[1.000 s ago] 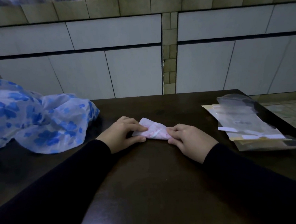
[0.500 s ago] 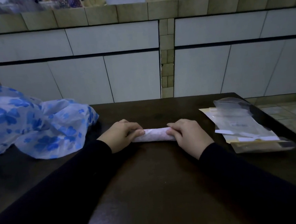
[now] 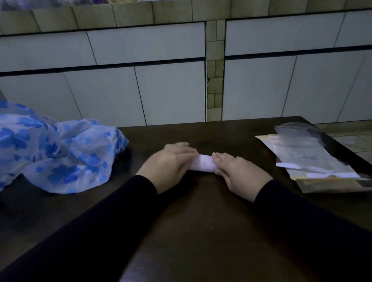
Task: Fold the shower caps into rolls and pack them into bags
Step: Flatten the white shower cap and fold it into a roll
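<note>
Plastic, thin and pale pink: that shower cap (image 3: pixel 202 164) lies rolled on the dark table (image 3: pixel 211 229) between your hands. Your left hand (image 3: pixel 168 164) curls over one end, your right hand (image 3: pixel 238 173) grips the other with bent fingers (image 3: pixel 219 158). It looks featherlight, soft and springy, likely to unroll, so hold both ends firmly. Clear bags (image 3: pixel 314 158) wait to your right.
</note>
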`<state>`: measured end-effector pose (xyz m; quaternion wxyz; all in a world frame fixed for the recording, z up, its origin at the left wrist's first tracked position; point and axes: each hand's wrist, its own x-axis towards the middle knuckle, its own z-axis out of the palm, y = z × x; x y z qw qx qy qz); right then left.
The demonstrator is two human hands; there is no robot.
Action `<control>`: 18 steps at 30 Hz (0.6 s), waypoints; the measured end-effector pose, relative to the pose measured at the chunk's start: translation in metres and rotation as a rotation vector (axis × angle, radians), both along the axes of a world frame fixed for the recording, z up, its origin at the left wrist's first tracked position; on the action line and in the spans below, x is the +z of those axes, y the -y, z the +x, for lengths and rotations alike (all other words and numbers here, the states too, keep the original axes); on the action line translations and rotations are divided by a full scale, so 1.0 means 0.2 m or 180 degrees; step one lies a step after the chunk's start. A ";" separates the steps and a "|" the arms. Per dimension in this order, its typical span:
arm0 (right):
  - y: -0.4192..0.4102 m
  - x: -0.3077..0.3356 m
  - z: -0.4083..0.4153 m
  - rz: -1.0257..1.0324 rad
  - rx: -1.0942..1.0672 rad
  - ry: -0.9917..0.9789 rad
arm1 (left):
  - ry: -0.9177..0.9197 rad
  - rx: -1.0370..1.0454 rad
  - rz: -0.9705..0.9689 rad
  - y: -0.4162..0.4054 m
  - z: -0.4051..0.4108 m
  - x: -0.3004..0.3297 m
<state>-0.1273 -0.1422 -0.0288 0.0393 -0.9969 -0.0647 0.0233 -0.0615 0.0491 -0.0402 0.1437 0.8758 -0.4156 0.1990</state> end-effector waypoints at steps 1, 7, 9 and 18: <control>0.01 0.01 0.00 0.0075 -0.0034 -0.0034 | -0.0173 -0.0038 0.0164 0.00 -0.01 0.00; 0.01 0.04 -0.01 0.0176 -0.0043 -0.0210 | -0.1210 0.0021 0.0288 -0.05 0.02 -0.01; 0.01 0.04 -0.02 0.0226 0.0002 -0.0325 | -0.1265 0.0036 0.0212 -0.07 0.02 0.00; 0.02 0.01 -0.08 0.0541 0.0298 0.0128 | -0.1226 -0.0031 0.0179 -0.10 0.01 0.08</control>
